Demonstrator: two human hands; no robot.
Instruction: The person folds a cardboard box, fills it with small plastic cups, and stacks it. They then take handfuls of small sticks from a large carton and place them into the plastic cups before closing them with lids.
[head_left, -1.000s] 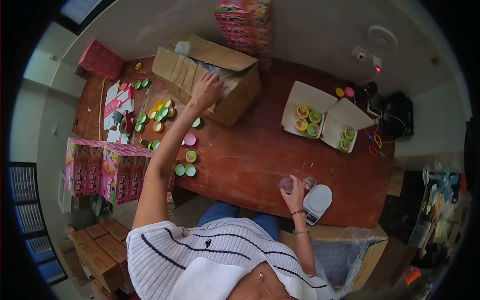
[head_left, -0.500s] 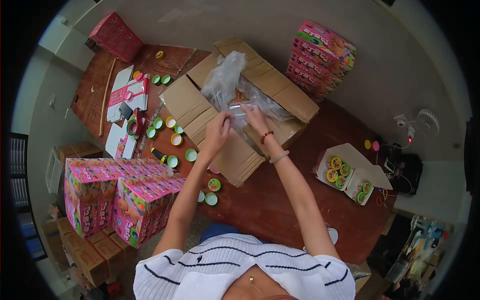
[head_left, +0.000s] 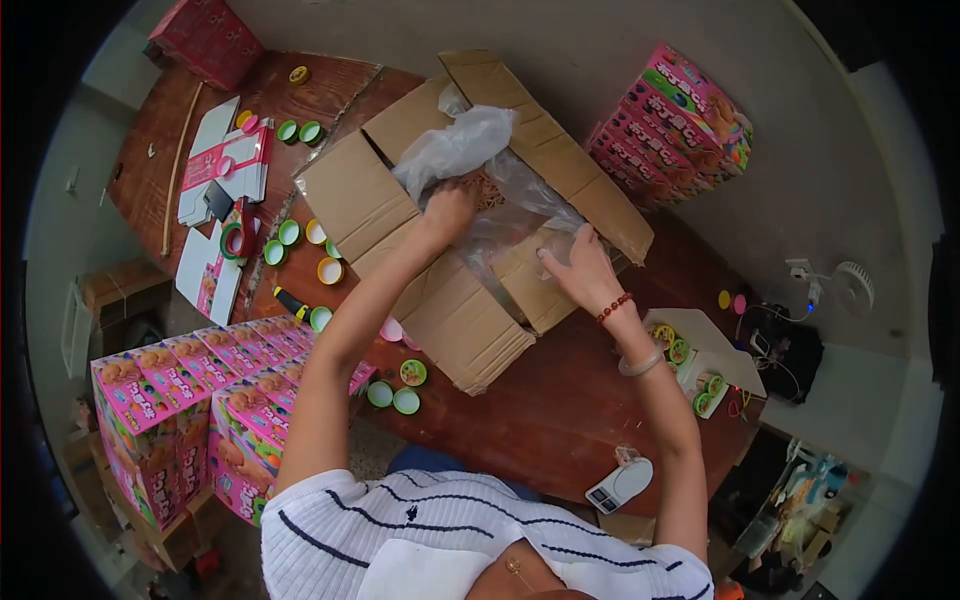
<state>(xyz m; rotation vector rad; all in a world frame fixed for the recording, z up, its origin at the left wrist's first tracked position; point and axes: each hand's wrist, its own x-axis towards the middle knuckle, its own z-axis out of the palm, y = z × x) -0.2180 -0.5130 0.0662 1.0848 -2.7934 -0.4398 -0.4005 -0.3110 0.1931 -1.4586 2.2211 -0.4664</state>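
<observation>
A cardboard box [head_left: 430,310] with raised flaps stands open on the brown table. Inside it a clear plastic bag [head_left: 455,150] is opened around a mass of small brownish pieces [head_left: 488,190]. My left hand [head_left: 450,210] reaches into the bag at those pieces, its fingertips hidden. My right hand [head_left: 582,268] is at the box's right side, by the plastic and the flap, with thumb and fingers apart and nothing in it.
Pink printed boxes [head_left: 150,385] are stacked at the left, more [head_left: 670,125] at the back right. Green cups [head_left: 406,401] lie left of the box. A white scale [head_left: 620,485] is near the front edge. An open carton [head_left: 715,350] with cups stands right.
Both hands were together at the clear plastic. My left hand has moved up into the bag, and my right hand has moved right and let go of the plastic. The view has shifted.
</observation>
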